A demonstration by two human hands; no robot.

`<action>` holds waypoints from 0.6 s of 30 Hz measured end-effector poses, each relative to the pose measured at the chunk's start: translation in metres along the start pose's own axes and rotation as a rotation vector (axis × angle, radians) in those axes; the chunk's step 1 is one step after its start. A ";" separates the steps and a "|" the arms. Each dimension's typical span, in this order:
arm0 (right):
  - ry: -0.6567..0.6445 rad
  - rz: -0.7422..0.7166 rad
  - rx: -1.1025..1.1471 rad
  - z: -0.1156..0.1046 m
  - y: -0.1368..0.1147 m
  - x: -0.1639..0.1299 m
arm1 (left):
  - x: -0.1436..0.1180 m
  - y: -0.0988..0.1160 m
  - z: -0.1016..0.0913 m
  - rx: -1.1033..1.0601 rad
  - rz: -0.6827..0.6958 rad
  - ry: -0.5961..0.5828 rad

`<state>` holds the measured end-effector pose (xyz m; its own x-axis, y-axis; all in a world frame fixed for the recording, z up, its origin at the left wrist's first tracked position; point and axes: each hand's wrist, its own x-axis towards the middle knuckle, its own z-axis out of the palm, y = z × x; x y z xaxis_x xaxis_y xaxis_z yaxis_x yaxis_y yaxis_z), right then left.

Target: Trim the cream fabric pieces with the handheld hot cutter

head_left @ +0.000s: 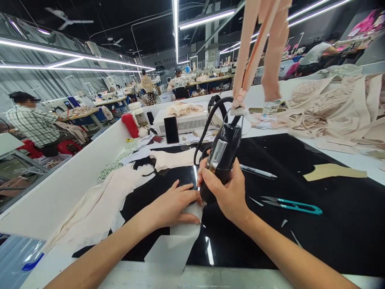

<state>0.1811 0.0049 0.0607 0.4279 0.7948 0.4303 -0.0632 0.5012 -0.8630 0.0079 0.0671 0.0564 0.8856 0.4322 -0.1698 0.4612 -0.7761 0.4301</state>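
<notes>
Head view: two hands, right hand (228, 192) gripping one black tool (222, 156), left hand (174, 204) flat.

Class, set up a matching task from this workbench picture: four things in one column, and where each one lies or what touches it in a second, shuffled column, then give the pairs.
Things
1. black hand tool
2. teal snips
3. pale fabric piece
4. phone

Places
A. propped against the white box
B. pressed flat under the left hand
C. gripped by the right hand
D. lying loose on the black mat, right of the hands

Pairs: 1-C, 2-D, 3-B, 4-A
</notes>
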 end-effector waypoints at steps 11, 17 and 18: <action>-0.012 -0.004 0.058 0.002 -0.009 -0.008 | -0.001 0.001 -0.001 -0.001 0.021 0.006; -0.025 -0.012 0.047 0.003 -0.007 -0.010 | 0.000 -0.003 0.003 0.043 0.058 0.032; -0.028 -0.008 0.038 0.003 -0.007 -0.011 | 0.000 -0.004 0.003 0.046 0.065 0.039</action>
<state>0.1740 -0.0060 0.0626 0.4033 0.7995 0.4452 -0.0940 0.5202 -0.8489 0.0064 0.0685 0.0516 0.9114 0.3972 -0.1076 0.4055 -0.8228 0.3982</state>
